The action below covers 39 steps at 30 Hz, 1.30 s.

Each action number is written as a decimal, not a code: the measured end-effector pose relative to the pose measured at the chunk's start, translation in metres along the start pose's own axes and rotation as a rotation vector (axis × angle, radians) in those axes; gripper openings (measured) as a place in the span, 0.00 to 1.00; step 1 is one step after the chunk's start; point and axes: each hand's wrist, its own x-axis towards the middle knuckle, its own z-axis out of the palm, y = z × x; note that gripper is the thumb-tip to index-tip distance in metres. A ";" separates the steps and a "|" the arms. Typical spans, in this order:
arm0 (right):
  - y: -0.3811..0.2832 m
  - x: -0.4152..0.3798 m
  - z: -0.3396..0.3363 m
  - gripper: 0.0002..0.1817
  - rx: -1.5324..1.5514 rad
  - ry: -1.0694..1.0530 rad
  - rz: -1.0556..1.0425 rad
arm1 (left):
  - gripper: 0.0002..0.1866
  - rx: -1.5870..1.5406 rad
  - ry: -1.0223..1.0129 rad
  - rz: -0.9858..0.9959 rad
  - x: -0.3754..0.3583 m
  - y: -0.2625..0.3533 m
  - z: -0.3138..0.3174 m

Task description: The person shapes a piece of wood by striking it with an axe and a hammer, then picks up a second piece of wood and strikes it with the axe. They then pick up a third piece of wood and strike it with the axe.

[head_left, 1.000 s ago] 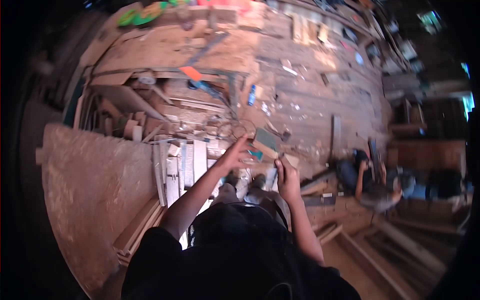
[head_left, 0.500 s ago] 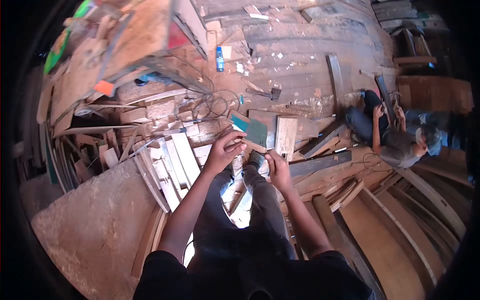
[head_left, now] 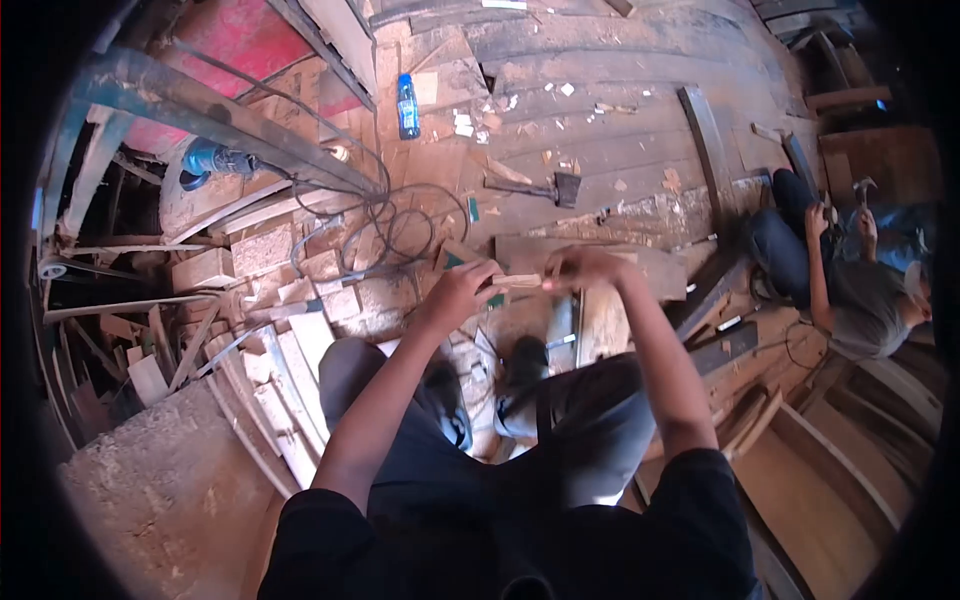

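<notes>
My left hand (head_left: 463, 292) pinches the left end of a small pale piece of wood (head_left: 518, 281), level in front of my knees. At its right end are the curled fingers of my right hand (head_left: 590, 267), slightly blurred, with the thumb tip right at the wood. A bit of green sheet (head_left: 494, 300) shows just below my left fingertips. Behind the hands a brown board (head_left: 640, 262) lies on the floor.
A hatchet-like tool (head_left: 566, 190), a blue bottle (head_left: 408, 108) and a looped cable (head_left: 385, 225) lie ahead. Left are a blue power tool (head_left: 215, 160) and wood strips (head_left: 290, 375). At right a seated person (head_left: 865, 310) holds a hammer (head_left: 865, 190).
My right hand has risen and turned over at the wood's right end. The large green sheet above the wood no longer shows there. My knees have spread, and the view has shifted.
</notes>
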 end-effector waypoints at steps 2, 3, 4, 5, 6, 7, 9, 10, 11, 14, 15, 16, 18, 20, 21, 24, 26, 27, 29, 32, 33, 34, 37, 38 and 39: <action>0.022 0.054 -0.034 0.21 0.208 -0.009 0.291 | 0.09 0.035 0.013 -0.011 0.004 -0.016 0.003; 0.061 0.092 -0.036 0.20 0.307 0.077 0.390 | 0.09 -0.006 0.061 0.027 0.006 -0.033 0.009; 0.104 0.127 -0.034 0.20 0.275 0.226 0.414 | 0.10 -0.018 0.088 0.033 0.006 -0.043 0.015; 0.127 0.152 -0.034 0.21 0.310 0.339 0.435 | 0.10 -0.027 0.119 0.039 0.003 -0.051 0.018; 0.149 0.177 -0.033 0.23 0.344 0.454 0.448 | 0.10 -0.032 0.155 0.048 0.005 -0.057 0.016; 0.155 0.193 -0.025 0.25 0.444 0.519 0.462 | 0.11 -0.086 0.125 0.061 0.009 -0.044 0.008; 0.175 0.213 -0.005 0.29 0.596 0.566 0.456 | 0.11 0.121 0.140 0.102 0.014 -0.051 0.011; 0.187 0.222 -0.006 0.32 0.641 0.562 0.422 | 0.11 0.225 0.150 0.121 0.022 -0.053 0.009; 0.199 0.229 -0.003 0.35 0.685 0.543 0.393 | 0.12 0.250 0.187 0.153 0.023 -0.054 0.009; 0.254 0.254 0.019 0.38 0.765 0.657 0.249 | 0.11 0.187 0.355 0.181 0.014 -0.052 -0.001; 0.238 0.234 0.019 0.39 0.853 0.665 0.255 | 0.11 0.123 0.348 0.098 0.011 -0.050 -0.006; 0.231 0.219 0.021 0.39 0.937 0.678 0.270 | 0.12 0.051 0.341 0.017 0.008 -0.048 -0.009; 0.236 0.215 0.027 0.38 0.941 0.694 0.304 | 0.13 -0.033 0.332 -0.053 0.005 -0.049 -0.008; 0.247 0.223 0.020 0.36 0.897 0.703 0.284 | 0.13 -0.028 0.331 -0.014 0.009 -0.049 -0.014; 0.261 0.234 0.022 0.35 0.868 0.706 0.258 | 0.14 -0.122 0.352 0.011 0.010 -0.044 -0.013; 0.250 0.254 0.025 0.30 0.736 0.793 0.320 | 0.15 0.129 0.302 0.030 0.010 -0.051 -0.016; 0.218 0.243 0.022 0.30 0.573 0.900 0.458 | 0.15 0.050 0.301 0.039 0.010 -0.053 -0.015; 0.270 0.280 0.031 0.31 0.082 1.029 0.392 | 0.15 0.062 0.297 0.059 0.012 -0.053 -0.015; 0.261 0.285 0.031 0.30 0.141 1.013 0.460 | 0.14 0.069 0.307 0.079 0.016 -0.052 -0.015; 0.233 0.275 0.026 0.25 0.148 1.027 0.532 | 0.13 0.071 0.338 0.078 0.016 -0.055 -0.012; 0.226 0.269 0.028 0.24 0.156 1.056 0.561 | 0.13 0.084 0.342 0.094 0.017 -0.060 -0.013; 0.220 0.262 0.029 0.22 0.160 1.089 0.591 | 0.13 0.094 0.347 0.114 0.018 -0.065 -0.014; 0.239 0.269 0.036 0.14 0.361 1.341 0.483 | 0.15 0.165 0.262 0.089 0.020 -0.069 -0.012; 0.244 0.269 0.035 0.12 0.789 1.557 0.385 | 0.14 0.159 0.234 0.083 0.021 -0.068 -0.009; 0.243 0.271 0.029 0.10 1.229 1.741 0.251 | 0.13 0.151 0.203 0.081 0.024 -0.065 -0.007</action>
